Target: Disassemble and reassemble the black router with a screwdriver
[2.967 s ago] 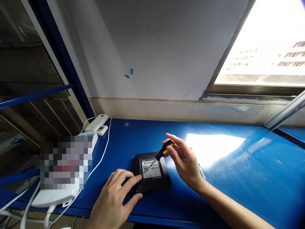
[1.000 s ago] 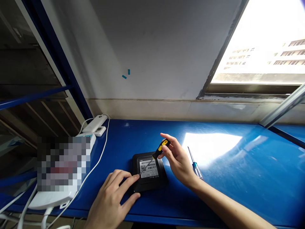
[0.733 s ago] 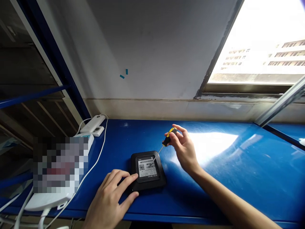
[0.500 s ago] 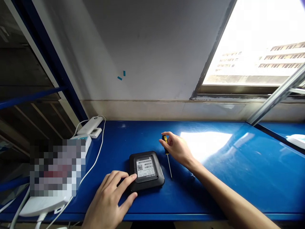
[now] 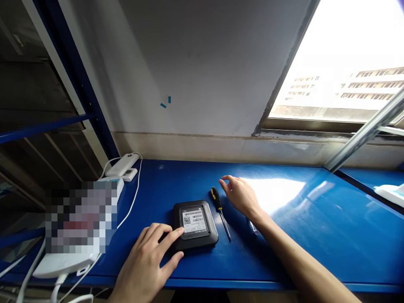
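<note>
— On blue tabletop [image 5: 315,244], see black device [image 5: 208,240]; read its label [image 5: 195,221]?

— Only barcodes, QR code [image 5: 187,220]; can't decipher small print. Touched by spread left hand [image 5: 148,256]. Find screwdriver [image 5: 220,208] between black device and empty, curled right hand [image 5: 240,195].

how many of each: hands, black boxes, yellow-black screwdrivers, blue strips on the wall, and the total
Hands: 2, left hand and right hand
Black box: 1
Yellow-black screwdriver: 1
Blue strips: 2
Total: 6
</note>
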Demonstrator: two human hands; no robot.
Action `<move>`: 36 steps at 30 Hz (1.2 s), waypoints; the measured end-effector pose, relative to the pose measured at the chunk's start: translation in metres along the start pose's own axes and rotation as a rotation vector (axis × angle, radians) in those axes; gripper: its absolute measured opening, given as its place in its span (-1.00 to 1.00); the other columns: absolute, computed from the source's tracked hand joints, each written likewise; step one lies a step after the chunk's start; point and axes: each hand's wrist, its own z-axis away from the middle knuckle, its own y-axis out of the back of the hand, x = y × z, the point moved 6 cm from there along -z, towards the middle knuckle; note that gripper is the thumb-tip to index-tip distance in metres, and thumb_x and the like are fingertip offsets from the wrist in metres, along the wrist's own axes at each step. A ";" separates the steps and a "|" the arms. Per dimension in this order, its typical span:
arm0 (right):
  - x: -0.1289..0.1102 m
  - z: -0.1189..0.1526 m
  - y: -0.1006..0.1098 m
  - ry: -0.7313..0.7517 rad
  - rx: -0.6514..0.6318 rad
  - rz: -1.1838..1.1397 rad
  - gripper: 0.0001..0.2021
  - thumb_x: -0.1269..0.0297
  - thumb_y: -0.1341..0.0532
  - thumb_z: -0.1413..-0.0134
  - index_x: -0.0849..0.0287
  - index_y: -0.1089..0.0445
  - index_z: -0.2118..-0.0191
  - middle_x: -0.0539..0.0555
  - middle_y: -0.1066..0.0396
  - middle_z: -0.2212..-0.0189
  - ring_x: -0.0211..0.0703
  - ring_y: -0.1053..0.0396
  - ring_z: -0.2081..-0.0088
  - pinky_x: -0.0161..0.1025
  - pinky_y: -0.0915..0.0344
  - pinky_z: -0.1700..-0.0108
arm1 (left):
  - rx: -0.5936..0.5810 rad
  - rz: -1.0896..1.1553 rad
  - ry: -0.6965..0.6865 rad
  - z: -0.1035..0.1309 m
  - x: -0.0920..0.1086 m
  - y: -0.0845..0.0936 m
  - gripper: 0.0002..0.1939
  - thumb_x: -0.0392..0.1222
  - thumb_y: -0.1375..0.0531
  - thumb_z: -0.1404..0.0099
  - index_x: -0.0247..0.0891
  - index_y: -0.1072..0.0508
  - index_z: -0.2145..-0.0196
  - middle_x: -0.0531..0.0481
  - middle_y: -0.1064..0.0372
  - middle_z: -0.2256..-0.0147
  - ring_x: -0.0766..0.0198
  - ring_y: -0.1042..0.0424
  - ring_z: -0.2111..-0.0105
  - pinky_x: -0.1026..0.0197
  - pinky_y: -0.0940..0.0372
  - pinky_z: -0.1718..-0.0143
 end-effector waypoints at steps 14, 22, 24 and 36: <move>0.070 -0.009 0.007 -0.343 -0.077 0.127 -0.62 0.04 -0.06 -0.34 0.17 -0.49 0.29 0.22 -0.56 0.39 0.06 -0.52 0.35 -0.17 -0.22 0.35 | 0.019 0.017 0.000 0.001 -0.001 0.000 -0.60 -0.16 -0.23 -0.36 0.04 -0.44 -0.14 0.01 -0.49 0.09 0.10 -0.53 0.13 0.01 -0.52 0.11; 0.058 -0.008 0.011 -0.250 -0.033 0.062 -0.62 0.00 -0.08 -0.33 0.19 -0.44 0.29 0.23 -0.52 0.41 0.06 -0.47 0.36 -0.15 -0.18 0.35 | -0.033 0.052 0.045 0.001 -0.003 -0.005 -0.60 -0.11 -0.22 -0.39 0.07 -0.42 -0.16 0.00 -0.48 0.06 0.08 -0.51 0.10 -0.04 -0.51 0.08; 0.043 -0.008 0.009 -0.162 -0.023 -0.007 -0.63 0.00 -0.05 -0.36 0.16 -0.42 0.25 0.17 -0.52 0.40 0.00 -0.46 0.35 -0.18 -0.21 0.33 | -0.031 0.060 0.051 0.002 -0.004 -0.005 -0.61 -0.09 -0.21 -0.40 0.07 -0.42 -0.16 -0.01 -0.47 0.06 0.08 -0.51 0.09 -0.05 -0.51 0.07; -0.006 0.011 -0.019 0.165 -0.287 -0.428 -0.58 0.14 -0.41 0.03 0.03 -0.46 0.00 -0.07 -0.38 0.49 -0.18 -0.33 0.46 -0.27 -0.16 0.44 | 0.026 0.010 0.004 0.002 -0.004 -0.005 -0.62 -0.04 -0.26 -0.37 0.06 -0.46 -0.13 0.01 -0.51 0.09 0.12 -0.53 0.11 0.06 -0.53 0.10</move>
